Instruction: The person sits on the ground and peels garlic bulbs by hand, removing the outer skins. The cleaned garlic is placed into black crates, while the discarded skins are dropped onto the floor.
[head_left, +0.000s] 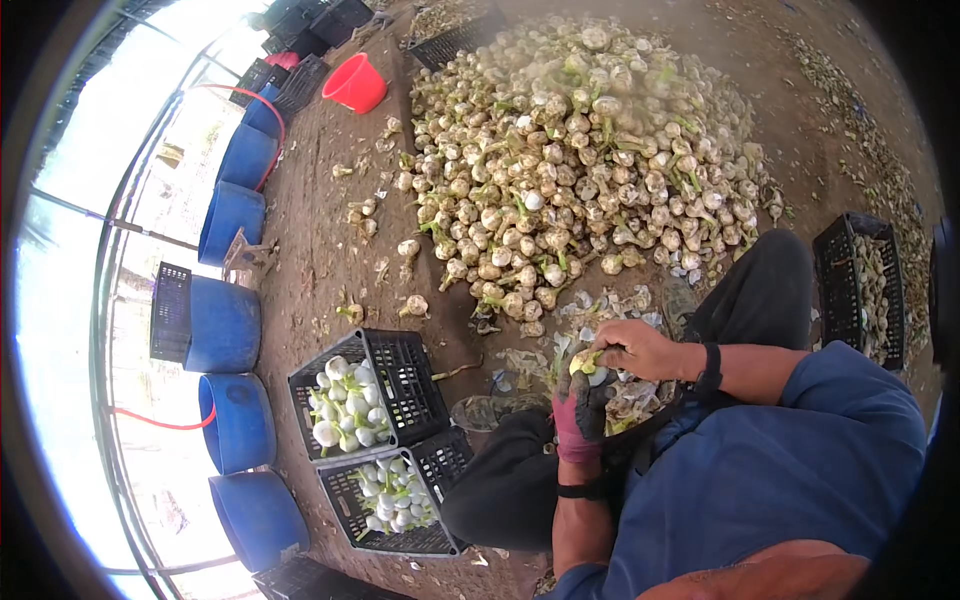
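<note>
My left hand (578, 409), in a pink glove with dark fingers, holds a yellowish-green garlic bulb (583, 363) in front of my lap. My bare right hand (639, 348) bends over that bulb, thumb and fingers gripping its side. A small pale patch shows under the right fingers; I cannot tell what it is. Loose garlic skins (634, 405) lie below the hands and between my legs. Beyond my feet rises a large heap of soil-stained garlic bulbs (577, 165), some with green stems.
Two black plastic crates (409, 386) hold white peeled bulbs on the left. Another crate (836, 289) with scraps stands at right. Blue plastic barrels (225, 322) line the side, near a red bucket (355, 84). Stray bulbs (414, 306) lie on the dirt floor.
</note>
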